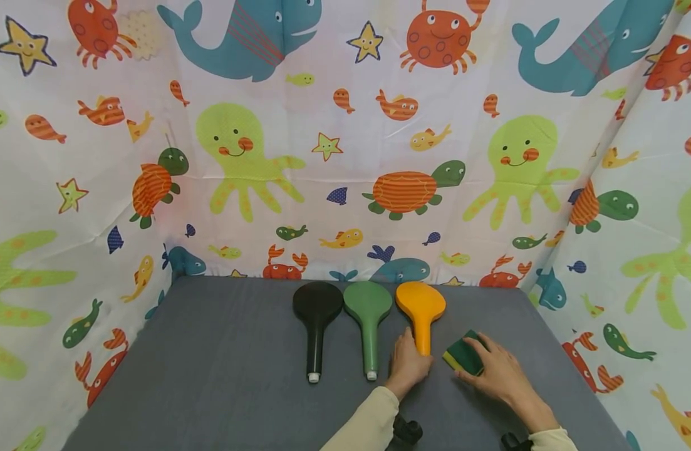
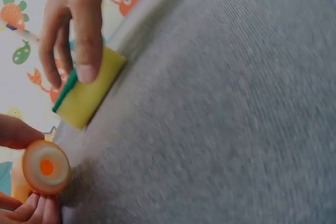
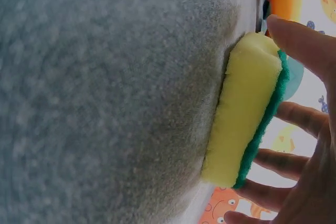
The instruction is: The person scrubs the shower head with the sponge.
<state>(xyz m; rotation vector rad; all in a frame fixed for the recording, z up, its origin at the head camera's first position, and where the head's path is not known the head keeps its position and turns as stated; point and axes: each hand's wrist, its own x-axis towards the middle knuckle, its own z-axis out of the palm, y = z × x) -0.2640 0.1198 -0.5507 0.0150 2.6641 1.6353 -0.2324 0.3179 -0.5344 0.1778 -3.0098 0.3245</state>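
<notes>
My left hand [image 1: 410, 362] grips the lower handle of an orange handheld shower head [image 1: 420, 302], which lies with its round head away from me. In the left wrist view the handle's round end [image 2: 46, 167] shows a pale ring with an orange centre. With thumb and fingers, my right hand [image 1: 502, 374] holds a yellow and green sponge [image 1: 462, 354] low at the table, just right of the orange handle. In the right wrist view the sponge's yellow layer [image 3: 242, 108] faces the camera, with the fingers at its green side.
A green shower head [image 1: 368, 307] and a black shower head [image 1: 317, 307] lie left of the orange one, handles toward me with white tips. They rest on a grey cloth-covered table [image 1: 210, 363]. A curtain [image 1: 300, 188] printed with sea animals encloses the back and sides.
</notes>
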